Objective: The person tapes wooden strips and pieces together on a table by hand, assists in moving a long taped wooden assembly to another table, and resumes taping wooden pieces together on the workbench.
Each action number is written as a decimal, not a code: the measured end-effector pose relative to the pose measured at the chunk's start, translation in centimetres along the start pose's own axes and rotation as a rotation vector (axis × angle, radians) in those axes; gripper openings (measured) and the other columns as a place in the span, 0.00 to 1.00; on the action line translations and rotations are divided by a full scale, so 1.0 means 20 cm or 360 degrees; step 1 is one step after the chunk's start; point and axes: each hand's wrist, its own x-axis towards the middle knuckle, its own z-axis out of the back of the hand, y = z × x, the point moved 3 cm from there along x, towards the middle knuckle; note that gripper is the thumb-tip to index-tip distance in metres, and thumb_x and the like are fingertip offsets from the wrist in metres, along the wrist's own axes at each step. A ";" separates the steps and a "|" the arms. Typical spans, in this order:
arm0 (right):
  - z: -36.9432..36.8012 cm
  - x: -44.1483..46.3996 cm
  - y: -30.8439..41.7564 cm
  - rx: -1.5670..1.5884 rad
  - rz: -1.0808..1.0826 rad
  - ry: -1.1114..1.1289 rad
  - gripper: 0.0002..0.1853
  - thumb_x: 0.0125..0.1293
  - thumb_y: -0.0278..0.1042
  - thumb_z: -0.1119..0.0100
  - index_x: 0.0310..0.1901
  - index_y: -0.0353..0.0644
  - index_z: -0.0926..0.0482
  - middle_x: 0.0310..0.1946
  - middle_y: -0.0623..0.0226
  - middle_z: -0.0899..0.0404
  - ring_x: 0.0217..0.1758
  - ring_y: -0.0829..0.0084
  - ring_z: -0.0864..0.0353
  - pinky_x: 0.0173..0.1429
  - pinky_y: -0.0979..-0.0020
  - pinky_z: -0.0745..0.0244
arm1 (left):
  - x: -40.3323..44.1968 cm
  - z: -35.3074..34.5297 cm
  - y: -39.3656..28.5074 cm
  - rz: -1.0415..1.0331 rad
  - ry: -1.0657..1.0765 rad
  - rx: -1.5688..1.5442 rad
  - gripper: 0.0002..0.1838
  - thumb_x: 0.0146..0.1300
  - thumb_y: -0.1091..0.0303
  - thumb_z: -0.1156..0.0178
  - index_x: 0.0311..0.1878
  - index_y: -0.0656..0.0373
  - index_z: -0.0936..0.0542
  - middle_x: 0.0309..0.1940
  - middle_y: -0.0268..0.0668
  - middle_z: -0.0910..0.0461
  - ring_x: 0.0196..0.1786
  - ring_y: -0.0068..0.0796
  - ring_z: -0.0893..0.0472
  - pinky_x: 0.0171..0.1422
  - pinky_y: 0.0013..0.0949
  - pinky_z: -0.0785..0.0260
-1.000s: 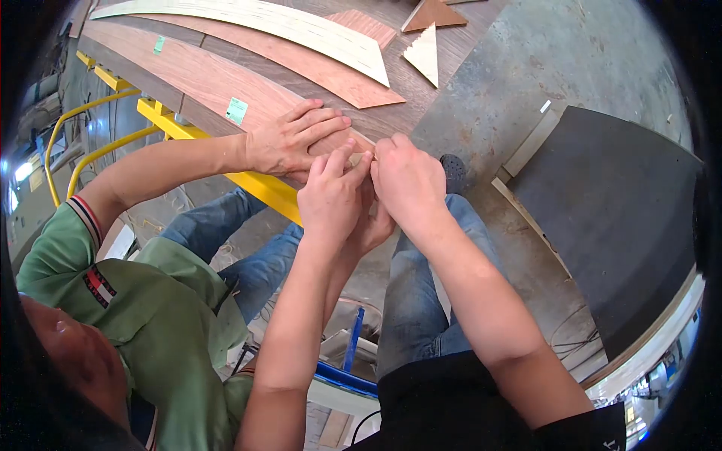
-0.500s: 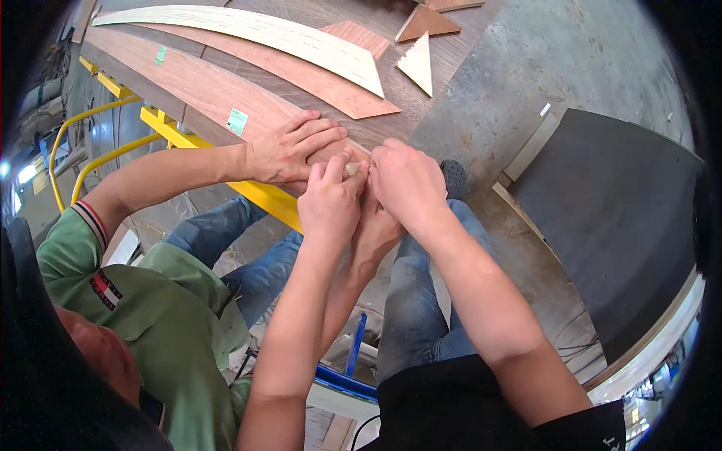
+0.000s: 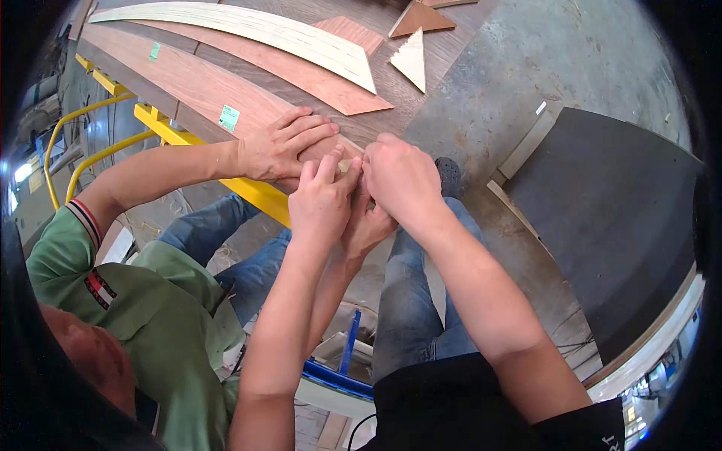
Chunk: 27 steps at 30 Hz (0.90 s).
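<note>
A long reddish wood panel (image 3: 188, 79) with green labels lies along the table's near edge. At its right end my left hand (image 3: 321, 197) is closed, its fingers pressed together by a small pale piece (image 3: 345, 164); what it grips is mostly hidden. My right hand (image 3: 401, 177) is closed right beside it at the panel's corner, and what its fingers hold is hidden. A co-worker's hand (image 3: 282, 149) lies flat on the panel to the left. Another hand of that person (image 3: 367, 229) reaches from below, partly behind my left hand.
On the table (image 3: 421, 105) lie a pale curved strip (image 3: 248, 28), a reddish strip (image 3: 301, 74) and small triangular offcuts (image 3: 411, 62). A yellow frame (image 3: 259, 197) runs under the edge. The co-worker (image 3: 162, 323) stands at left. A large dark panel (image 3: 602, 218) is at right.
The whole view has shifted slightly. The co-worker's lower hand has moved a little beneath mine. Both my hands stay closed at the panel's end.
</note>
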 end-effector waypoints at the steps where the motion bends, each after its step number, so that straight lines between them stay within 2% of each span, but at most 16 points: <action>1: 0.00 0.00 0.01 -0.0005 0.0037 -0.0002 0.07 0.64 0.33 0.39 0.33 0.39 0.16 0.36 0.56 0.19 0.38 0.52 0.13 0.42 0.53 0.17 | 0.00 0.00 0.00 0.0006 0.0023 -0.0016 0.14 0.61 0.66 0.35 0.50 0.42 0.11 0.56 0.30 0.20 0.49 0.36 0.20 0.41 0.36 0.20; 6: -0.07 -0.04 -0.01 -0.0144 0.0171 -0.0060 0.08 0.65 0.34 0.38 0.31 0.41 0.20 0.34 0.60 0.21 0.33 0.55 0.15 0.37 0.59 0.19 | 0.01 -0.01 -0.01 -0.0015 0.0135 0.0074 0.17 0.60 0.67 0.36 0.52 0.43 0.12 0.58 0.31 0.22 0.50 0.36 0.21 0.42 0.36 0.19; 8: -0.07 -0.07 0.00 -0.0181 0.0356 -0.0183 0.09 0.66 0.33 0.39 0.29 0.41 0.22 0.32 0.61 0.23 0.29 0.55 0.16 0.33 0.60 0.20 | 0.02 0.00 -0.02 -0.0022 0.0184 0.0108 0.17 0.60 0.66 0.36 0.52 0.43 0.12 0.59 0.32 0.22 0.51 0.38 0.22 0.43 0.37 0.19; 12: -0.06 -0.17 -0.10 0.0026 0.0347 -0.0265 0.03 0.62 0.29 0.39 0.33 0.39 0.20 0.36 0.59 0.21 0.33 0.55 0.15 0.37 0.59 0.19 | 0.03 0.00 -0.04 0.0000 0.0087 0.0060 0.14 0.61 0.65 0.36 0.49 0.44 0.11 0.58 0.33 0.21 0.50 0.40 0.21 0.43 0.38 0.20; 14: -0.01 -0.20 -0.25 0.0446 -0.0051 -0.0992 0.03 0.62 0.26 0.35 0.36 0.38 0.19 0.38 0.57 0.20 0.37 0.56 0.17 0.39 0.60 0.21 | 0.01 0.00 -0.02 -0.0007 -0.0045 -0.0013 0.12 0.63 0.64 0.36 0.49 0.44 0.11 0.56 0.33 0.19 0.48 0.40 0.20 0.43 0.39 0.21; 15: 0.02 -0.22 -0.29 0.0602 -0.0203 -0.1070 0.06 0.62 0.25 0.31 0.39 0.37 0.19 0.40 0.57 0.20 0.40 0.58 0.18 0.40 0.63 0.23 | 0.01 0.00 0.00 0.0035 -0.0066 -0.0045 0.13 0.63 0.61 0.34 0.51 0.42 0.12 0.54 0.31 0.18 0.46 0.39 0.19 0.43 0.40 0.22; 16: 0.03 -0.25 -0.30 0.0606 -0.0196 -0.1086 0.06 0.62 0.25 0.31 0.39 0.37 0.19 0.40 0.57 0.20 0.40 0.58 0.18 0.40 0.63 0.23 | 0.02 -0.02 0.00 0.0024 -0.0079 -0.0037 0.13 0.63 0.61 0.34 0.51 0.42 0.12 0.54 0.31 0.18 0.46 0.39 0.19 0.43 0.40 0.22; 18: 0.01 -0.35 -0.29 0.0771 -0.0345 -0.1061 0.07 0.62 0.25 0.30 0.39 0.36 0.20 0.39 0.58 0.21 0.39 0.60 0.19 0.39 0.65 0.24 | 0.05 -0.02 0.01 0.0256 -0.0292 -0.0215 0.15 0.60 0.60 0.30 0.51 0.43 0.13 0.50 0.31 0.17 0.44 0.39 0.18 0.44 0.41 0.22; 19: 0.00 -0.38 -0.29 0.0864 -0.0309 -0.1035 0.07 0.63 0.25 0.30 0.39 0.37 0.19 0.39 0.59 0.21 0.35 0.65 0.20 0.37 0.68 0.25 | 0.06 -0.01 -0.01 0.0257 -0.0292 -0.0207 0.15 0.60 0.60 0.30 0.51 0.43 0.13 0.50 0.31 0.17 0.44 0.39 0.18 0.44 0.41 0.22; 20: 0.00 -0.42 -0.29 0.0869 -0.0306 -0.1033 0.07 0.63 0.25 0.30 0.39 0.37 0.19 0.39 0.59 0.21 0.35 0.65 0.20 0.37 0.68 0.25 | 0.08 -0.01 -0.02 0.0470 -0.0179 -0.0169 0.16 0.58 0.61 0.29 0.50 0.45 0.13 0.49 0.31 0.18 0.44 0.39 0.18 0.45 0.42 0.23; 21: 0.02 -0.45 -0.28 0.0889 -0.0344 -0.0947 0.07 0.63 0.25 0.30 0.40 0.37 0.19 0.39 0.61 0.20 0.33 0.71 0.21 0.35 0.70 0.26 | 0.10 0.00 -0.02 0.0684 -0.0068 -0.0133 0.16 0.56 0.62 0.27 0.49 0.46 0.14 0.47 0.32 0.18 0.44 0.39 0.17 0.46 0.42 0.23; 22: 0.03 -0.47 -0.27 0.0908 -0.0384 -0.0863 0.07 0.62 0.24 0.30 0.41 0.36 0.18 0.40 0.63 0.19 0.30 0.76 0.22 0.33 0.73 0.27 | 0.12 0.00 -0.02 0.0686 -0.0073 -0.0132 0.16 0.56 0.62 0.27 0.49 0.46 0.14 0.47 0.32 0.18 0.44 0.39 0.17 0.46 0.42 0.23; 23: 0.04 -0.49 -0.27 0.0908 -0.0377 -0.0863 0.07 0.62 0.24 0.30 0.41 0.36 0.18 0.40 0.63 0.19 0.30 0.76 0.22 0.33 0.73 0.27 | 0.14 0.01 0.00 0.0695 -0.0029 -0.0141 0.15 0.56 0.63 0.27 0.48 0.48 0.15 0.46 0.33 0.18 0.44 0.39 0.17 0.47 0.42 0.23; 25: 0.00 -0.53 -0.28 0.1467 -0.0558 -0.0571 0.14 0.64 0.22 0.31 0.51 0.35 0.20 0.42 0.65 0.18 0.29 0.86 0.24 0.32 0.79 0.28 | 0.11 0.02 0.02 0.0708 0.0005 -0.0146 0.14 0.56 0.64 0.27 0.47 0.51 0.16 0.45 0.34 0.18 0.44 0.39 0.17 0.47 0.43 0.23; 26: 0.00 -0.54 -0.26 0.1468 -0.0540 -0.0570 0.14 0.64 0.22 0.31 0.51 0.35 0.20 0.42 0.65 0.18 0.29 0.86 0.24 0.32 0.79 0.28 | 0.09 0.01 0.03 0.0653 -0.0041 -0.0272 0.14 0.58 0.64 0.28 0.47 0.53 0.17 0.45 0.36 0.19 0.44 0.39 0.17 0.47 0.43 0.23; 27: 0.01 -0.55 -0.23 0.1759 -0.0537 -0.0609 0.18 0.65 0.22 0.32 0.56 0.34 0.24 0.43 0.65 0.17 0.29 0.87 0.23 0.32 0.80 0.28 | 0.07 0.00 0.03 0.0600 -0.0087 -0.0395 0.14 0.60 0.64 0.29 0.48 0.55 0.18 0.44 0.38 0.19 0.44 0.40 0.17 0.47 0.43 0.24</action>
